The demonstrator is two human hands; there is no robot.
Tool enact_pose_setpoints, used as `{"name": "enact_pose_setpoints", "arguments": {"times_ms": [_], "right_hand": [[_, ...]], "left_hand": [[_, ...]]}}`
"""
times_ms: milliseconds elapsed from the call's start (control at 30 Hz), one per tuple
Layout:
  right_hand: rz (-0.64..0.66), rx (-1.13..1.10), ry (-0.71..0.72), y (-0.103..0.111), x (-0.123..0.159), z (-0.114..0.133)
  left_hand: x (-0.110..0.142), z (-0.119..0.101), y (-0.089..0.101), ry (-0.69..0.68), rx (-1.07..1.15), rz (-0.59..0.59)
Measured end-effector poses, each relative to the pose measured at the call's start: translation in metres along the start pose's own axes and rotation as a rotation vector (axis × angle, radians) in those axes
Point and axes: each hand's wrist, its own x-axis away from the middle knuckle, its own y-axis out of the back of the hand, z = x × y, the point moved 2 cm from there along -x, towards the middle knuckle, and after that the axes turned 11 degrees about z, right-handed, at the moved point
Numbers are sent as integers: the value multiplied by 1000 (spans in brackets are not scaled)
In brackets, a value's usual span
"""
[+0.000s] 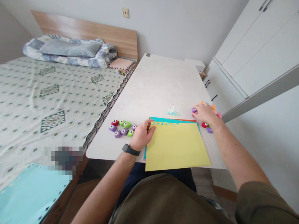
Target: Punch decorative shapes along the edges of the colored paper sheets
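Note:
A yellow paper sheet (pixel 176 146) lies over a blue sheet (pixel 173 119) and an orange-red sheet, near the table's front edge. Small punched shapes run along its top edge, with blue showing through. My left hand (pixel 142 135), wearing a dark watch, grips the sheet's upper left corner between thumb and curled fingers. To the right, the fingers of my right hand (pixel 205 113) close round a small purple craft punch (pixel 194 110), partly hidden by them. Beside that hand sit a red punch (pixel 205 125) and another purple punch (pixel 210 130).
Several green, purple and red punches (pixel 124 131) cluster left of the paper. A pile of tiny paper cutouts (pixel 173 111) lies beyond it on the white table (pixel 168 77). A bed (pixel 70 90) stands left, white cabinets (pixel 259 46) right. Orange and pink scraps (pixel 213 107) lie by my right hand.

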Motion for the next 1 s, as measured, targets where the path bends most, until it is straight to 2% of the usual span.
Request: {"name": "enact_pose_setpoints", "arguments": {"times_ms": [100, 167, 367, 500, 667, 833, 933, 1000], "right_hand": [[-127, -73, 54, 9, 5, 20], [-194, -144, 127, 20, 10, 44], [-245, -375, 393, 63, 27, 147], [-130, -418, 630, 84, 32, 222], [10, -303, 676, 94, 20, 289], [177, -213, 612, 90, -3, 325], [280, -190, 569, 87, -12, 334], [289, -195, 544, 86, -14, 335]], "left_hand": [[1, 0, 0, -7, -15, 3], [1, 1, 0, -15, -22, 10], [3, 1, -1, -36, -28, 17], [2, 4, -3, -37, -95, 11], [0, 11, -11, -64, -245, -40], [1, 12, -14, -75, -259, -61], [2, 10, -13, -87, -230, -52], [2, 10, -12, -98, -213, -48]]}}
